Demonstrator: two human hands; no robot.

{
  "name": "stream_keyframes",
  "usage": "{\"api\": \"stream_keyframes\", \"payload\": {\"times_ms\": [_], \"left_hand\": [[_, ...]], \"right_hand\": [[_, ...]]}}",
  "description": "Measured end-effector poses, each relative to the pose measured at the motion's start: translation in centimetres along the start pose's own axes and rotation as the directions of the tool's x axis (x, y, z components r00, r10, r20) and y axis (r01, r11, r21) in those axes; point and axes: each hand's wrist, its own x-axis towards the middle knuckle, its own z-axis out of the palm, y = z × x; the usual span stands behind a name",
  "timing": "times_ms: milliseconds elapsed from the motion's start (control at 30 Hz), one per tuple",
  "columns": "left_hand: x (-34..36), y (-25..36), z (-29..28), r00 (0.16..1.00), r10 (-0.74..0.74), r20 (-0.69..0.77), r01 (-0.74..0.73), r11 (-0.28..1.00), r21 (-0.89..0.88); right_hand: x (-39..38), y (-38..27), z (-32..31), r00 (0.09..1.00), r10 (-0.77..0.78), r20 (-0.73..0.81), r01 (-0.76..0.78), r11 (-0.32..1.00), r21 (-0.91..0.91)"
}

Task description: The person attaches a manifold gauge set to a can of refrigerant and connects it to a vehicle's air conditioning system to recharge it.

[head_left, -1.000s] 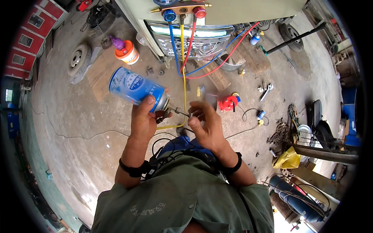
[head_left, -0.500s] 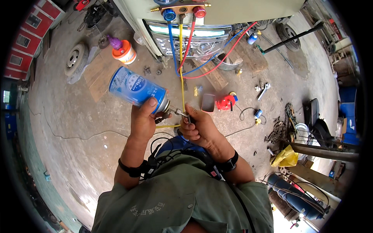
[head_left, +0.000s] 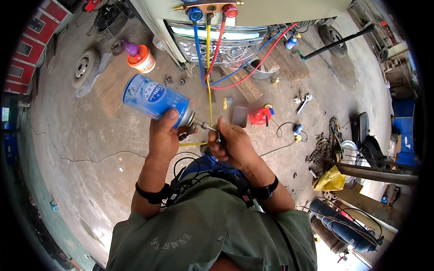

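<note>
Where it met the metal valve, the blue can was clasped by the left hand; the dark handle was pinched by the right hand.

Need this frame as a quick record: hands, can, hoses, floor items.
left hand: grips the blue can near its valve end
right hand: fingers closed at the outer end of the metal valve
can pose: slanted, valve end toward right hand
hoses: blue, yellow and red, below the gauge set
floor: wrench, orange-and-white bucket
</note>
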Motion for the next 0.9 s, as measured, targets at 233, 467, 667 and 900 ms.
{"api": "stream_keyframes", "payload": {"times_ms": [233, 467, 667, 900], "left_hand": [[-0.2, -0.1, 0.1, 0.998, -0.034, -0.043, 0.033, 0.999, -0.021], [-0.5, 0.0, 0.6, 1.000, -0.012, -0.018, 0.011, 0.999, -0.042], [-0.4, 0.5, 0.3, 0.999, 0.021, -0.028, -0.021, 1.000, -0.014], [-0.5, 0.2, 0.3, 0.999, -0.036, -0.022, 0.035, 0.999, -0.039]], "right_hand": [[0.1, -1.5, -1.6, 0.833, -0.525, 0.174, 0.527, 0.656, -0.540], [0.1, 0.3, 0.0, 0.890, -0.456, 0.014, 0.434, 0.838, -0.331], [-0.8, -0.1, 0.4, 0.999, 0.044, -0.015, -0.039, 0.978, 0.207], [0.1, 0.7, -0.1, 0.875, -0.484, -0.006, 0.416, 0.759, -0.501]]}}
